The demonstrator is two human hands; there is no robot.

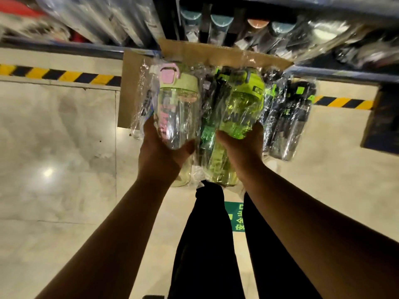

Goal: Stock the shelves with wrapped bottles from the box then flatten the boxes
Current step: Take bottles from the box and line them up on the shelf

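Note:
My left hand (164, 152) grips the base of a wrapped clear bottle (177, 108) with a pale green lid and pink cap. My right hand (241, 145) holds the base of a wrapped bright green bottle (241, 106) with a green lid. Both bottles are lifted above an open cardboard box (133, 87) on the floor. More wrapped bottles lie under my hands, green ones (213, 160) in the middle and dark ones (289, 121) on the right. The shelf (216, 20) ahead holds several wrapped bottles with blue and orange lids.
A blue shelf rail (64, 47) runs across the top. Yellow-black hazard tape (54, 74) marks the pale floor below it. My dark trousers (205, 244) and a green floor sign (235, 216) are underneath. A dark box (384, 117) sits at the right.

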